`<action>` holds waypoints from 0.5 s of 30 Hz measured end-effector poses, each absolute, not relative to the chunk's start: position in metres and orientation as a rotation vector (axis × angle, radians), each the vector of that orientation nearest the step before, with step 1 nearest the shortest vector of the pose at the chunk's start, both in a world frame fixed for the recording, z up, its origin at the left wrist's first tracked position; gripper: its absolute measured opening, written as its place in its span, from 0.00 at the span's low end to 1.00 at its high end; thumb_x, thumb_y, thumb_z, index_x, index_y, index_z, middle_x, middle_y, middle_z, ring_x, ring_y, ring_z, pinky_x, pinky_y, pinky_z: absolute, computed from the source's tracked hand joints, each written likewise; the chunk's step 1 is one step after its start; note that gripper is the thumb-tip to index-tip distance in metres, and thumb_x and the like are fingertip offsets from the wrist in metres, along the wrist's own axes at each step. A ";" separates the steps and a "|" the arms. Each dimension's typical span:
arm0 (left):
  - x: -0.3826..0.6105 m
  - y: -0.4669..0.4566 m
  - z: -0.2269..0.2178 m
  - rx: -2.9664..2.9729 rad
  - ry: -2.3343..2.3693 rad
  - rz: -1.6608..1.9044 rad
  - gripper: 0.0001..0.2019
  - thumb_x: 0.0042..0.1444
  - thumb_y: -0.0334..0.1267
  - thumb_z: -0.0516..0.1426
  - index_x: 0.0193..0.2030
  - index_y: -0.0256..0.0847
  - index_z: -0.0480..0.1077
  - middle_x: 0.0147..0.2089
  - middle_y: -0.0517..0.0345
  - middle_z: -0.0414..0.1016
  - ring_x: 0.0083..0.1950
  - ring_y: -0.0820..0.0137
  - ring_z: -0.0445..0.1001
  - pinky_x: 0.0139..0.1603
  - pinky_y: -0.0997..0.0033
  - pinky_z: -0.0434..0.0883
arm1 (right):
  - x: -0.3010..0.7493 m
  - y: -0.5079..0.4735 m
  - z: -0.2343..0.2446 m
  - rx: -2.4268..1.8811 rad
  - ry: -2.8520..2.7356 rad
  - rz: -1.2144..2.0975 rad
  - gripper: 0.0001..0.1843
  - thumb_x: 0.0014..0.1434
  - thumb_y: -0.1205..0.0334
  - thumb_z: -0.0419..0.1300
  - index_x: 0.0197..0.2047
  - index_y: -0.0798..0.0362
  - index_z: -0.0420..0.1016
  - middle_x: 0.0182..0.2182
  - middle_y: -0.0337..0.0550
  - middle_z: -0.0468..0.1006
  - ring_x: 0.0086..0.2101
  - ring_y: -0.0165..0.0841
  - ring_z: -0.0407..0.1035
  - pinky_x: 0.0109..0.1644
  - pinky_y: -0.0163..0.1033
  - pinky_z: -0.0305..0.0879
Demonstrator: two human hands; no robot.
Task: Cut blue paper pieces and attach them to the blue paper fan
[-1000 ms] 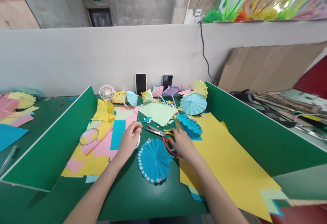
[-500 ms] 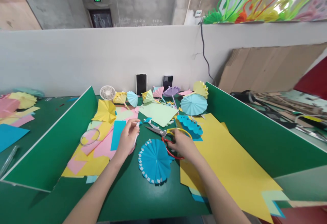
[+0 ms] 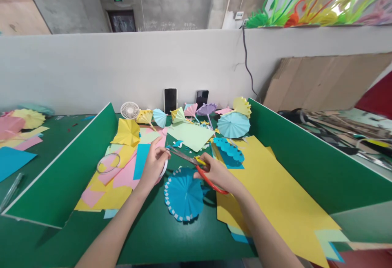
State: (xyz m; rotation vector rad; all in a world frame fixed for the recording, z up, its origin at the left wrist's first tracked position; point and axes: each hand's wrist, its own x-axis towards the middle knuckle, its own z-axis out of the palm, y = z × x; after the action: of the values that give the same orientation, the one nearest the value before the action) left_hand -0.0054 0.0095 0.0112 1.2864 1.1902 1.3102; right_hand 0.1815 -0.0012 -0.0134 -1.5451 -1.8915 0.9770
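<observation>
My left hand (image 3: 155, 162) is closed around a roll of white tape (image 3: 164, 168), which shows partly behind the fingers. My right hand (image 3: 216, 172) grips scissors (image 3: 212, 181) with one red and one yellow handle. Their blades (image 3: 183, 156) point left, the tips close to my left fingertips. Below the scissors lies a pleated blue paper circle (image 3: 185, 196), with small white squares along its left and lower rim. Right of my right hand rests a scalloped blue paper strip (image 3: 229, 150).
Yellow sheets (image 3: 269, 194) cover the right side. Paper scraps and a clear ring (image 3: 108, 163) lie at left. Several small paper umbrellas, a pale green sheet (image 3: 190, 134), two phones and a white fan (image 3: 130, 110) stand behind. Green dividers (image 3: 294, 153) flank the workspace.
The scissors have moved left to my left fingertips, and their handles have come closer together. The blue circle has shifted very slightly in view.
</observation>
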 end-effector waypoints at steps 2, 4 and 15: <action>-0.005 0.009 0.010 1.321 1.171 1.277 0.27 0.43 0.31 0.51 0.53 0.38 0.52 0.25 0.65 0.65 0.30 0.76 0.66 0.36 0.74 0.63 | 0.180 -0.002 -0.012 -1.543 -1.916 0.986 0.19 0.40 0.52 0.58 0.27 0.50 0.51 0.20 0.29 0.55 0.22 0.24 0.50 0.23 0.29 0.46; -0.004 0.009 0.009 1.369 1.154 1.228 0.28 0.43 0.31 0.51 0.54 0.39 0.51 0.27 0.64 0.66 0.31 0.75 0.67 0.36 0.74 0.63 | 0.180 -0.002 -0.011 -1.536 -1.932 0.992 0.19 0.41 0.52 0.58 0.26 0.51 0.50 0.20 0.29 0.55 0.22 0.24 0.49 0.24 0.29 0.46; -0.005 0.009 0.001 1.459 1.162 1.129 0.29 0.45 0.32 0.52 0.56 0.40 0.48 0.29 0.63 0.66 0.32 0.74 0.67 0.38 0.73 0.63 | 0.180 -0.003 -0.010 -1.523 -2.008 0.917 0.20 0.42 0.50 0.56 0.23 0.51 0.46 0.19 0.29 0.51 0.22 0.24 0.45 0.23 0.29 0.44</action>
State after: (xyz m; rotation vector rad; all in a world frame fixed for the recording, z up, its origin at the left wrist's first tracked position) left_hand -0.0047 0.0094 0.0007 1.4590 1.1625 1.1287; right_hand 0.1801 -0.0030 -0.0103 -1.5230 -2.0082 0.9168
